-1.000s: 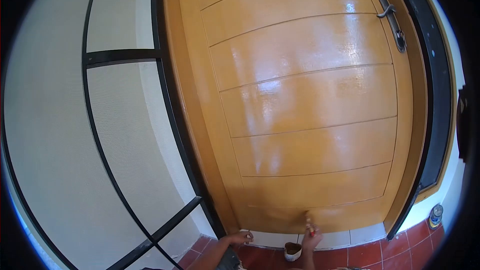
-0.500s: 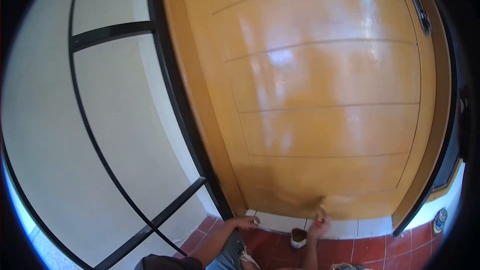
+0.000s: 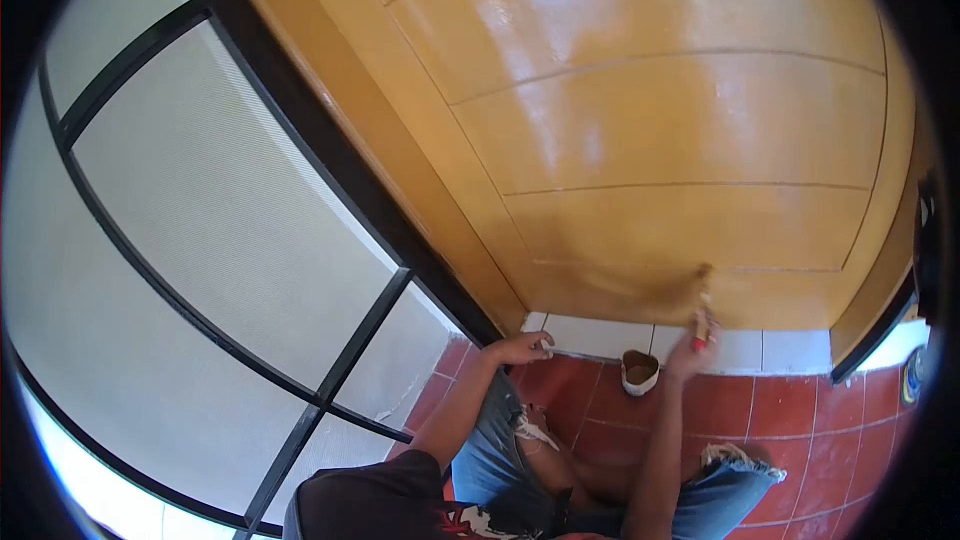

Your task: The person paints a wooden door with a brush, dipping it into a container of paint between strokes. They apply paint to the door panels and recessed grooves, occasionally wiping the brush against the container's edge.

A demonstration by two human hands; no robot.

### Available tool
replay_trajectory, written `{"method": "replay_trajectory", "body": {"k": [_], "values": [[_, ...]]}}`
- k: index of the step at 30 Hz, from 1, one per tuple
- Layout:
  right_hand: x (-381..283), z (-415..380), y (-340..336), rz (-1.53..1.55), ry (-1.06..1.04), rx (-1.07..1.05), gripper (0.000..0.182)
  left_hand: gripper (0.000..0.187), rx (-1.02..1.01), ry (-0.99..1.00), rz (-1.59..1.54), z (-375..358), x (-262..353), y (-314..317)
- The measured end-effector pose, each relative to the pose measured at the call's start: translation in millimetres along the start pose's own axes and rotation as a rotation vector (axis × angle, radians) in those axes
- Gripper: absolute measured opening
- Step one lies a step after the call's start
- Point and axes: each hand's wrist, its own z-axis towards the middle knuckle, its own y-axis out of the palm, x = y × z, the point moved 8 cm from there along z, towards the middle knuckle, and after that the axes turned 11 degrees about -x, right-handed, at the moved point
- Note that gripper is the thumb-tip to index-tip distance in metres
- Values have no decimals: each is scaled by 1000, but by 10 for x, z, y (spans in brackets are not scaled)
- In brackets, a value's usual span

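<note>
My right hand (image 3: pixel 688 352) is closed round a paintbrush (image 3: pixel 704 302), its red handle end showing at the fingers. The dark bristles point up against the lower part of the orange-brown wooden door (image 3: pixel 690 130), which looks glossy. Below and left of that hand, a small pale cup (image 3: pixel 640 374) with brown liquid inside stands on the floor. My left hand (image 3: pixel 522 347) is held out over my knee near the door frame's foot. Its fingers are curled, with a small pale bit at the tips that I cannot make out.
A black-framed mesh screen (image 3: pixel 190 200) fills the left side. White tiles (image 3: pixel 600 335) run along the door's foot, with red floor tiles (image 3: pixel 780 405) in front. A small container (image 3: pixel 912 375) stands at the far right. My bent legs in torn jeans (image 3: pixel 500 450) are below.
The view has tilted down and turned, so the hands, cup and door bottom sit higher and my legs show. The brush is still against the door's lower part, in my right hand.
</note>
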Motion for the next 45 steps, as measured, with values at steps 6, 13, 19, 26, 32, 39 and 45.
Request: {"method": "replay_trajectory", "body": {"k": [6, 13, 19, 26, 32, 39, 45], "values": [[-130, -122, 442, 245, 109, -463, 10, 38, -8, 21, 10, 20, 127, -12], [389, 536, -799, 107, 277, 306, 15, 37, -2, -28, -63, -36, -39, -5], [-241, -343, 575, 433, 91, -489, 19, 36, -36, -106, -185, -16, 242, 48], [315, 427, -291, 267, 302, -81, 12, 35, -39, -190, -141, -170, 143, 13], [91, 222, -176, 92, 29, 43, 17, 36, -54, -117, -139, -15, 202, 33], [209, 17, 240, 316, 185, -393, 19, 35, -33, -192, -117, -92, 180, 58], [630, 333, -653, 320, 573, 317, 22, 35, 26, -114, -193, -101, 183, -1]]}}
